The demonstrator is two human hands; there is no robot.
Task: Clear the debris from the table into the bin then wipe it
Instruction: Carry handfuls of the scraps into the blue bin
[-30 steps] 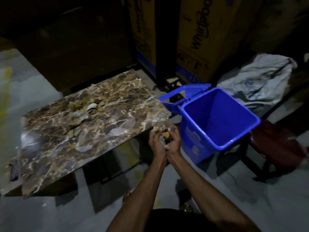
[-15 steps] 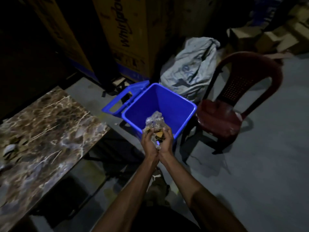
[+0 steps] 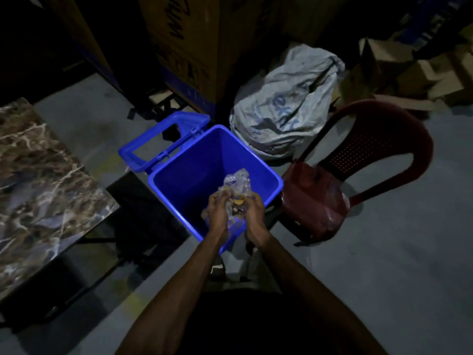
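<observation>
A blue bin (image 3: 268,172) stands open on the floor, its lid (image 3: 163,139) flipped back to the left. Over the bin's near corner my left hand (image 3: 217,211) and my right hand (image 3: 254,213) are cupped together around a bundle of debris (image 3: 236,187): crumpled clear plastic with small tan scraps in it. The two hands have a small gap between them and some scraps show through it. The brown marble table (image 3: 43,180) lies to the left; only its right end shows.
A dark red plastic chair (image 3: 353,180) stands right beside the bin. Behind the bin lies a grey sack (image 3: 286,103). Tall cardboard cartons (image 3: 184,42) rise at the back, with loose cardboard (image 3: 419,70) at the far right. The floor is grey concrete.
I have turned from the table to the bin. Both hands carried the debris from the table edge to above the bin's opening, and they have drawn slightly apart.
</observation>
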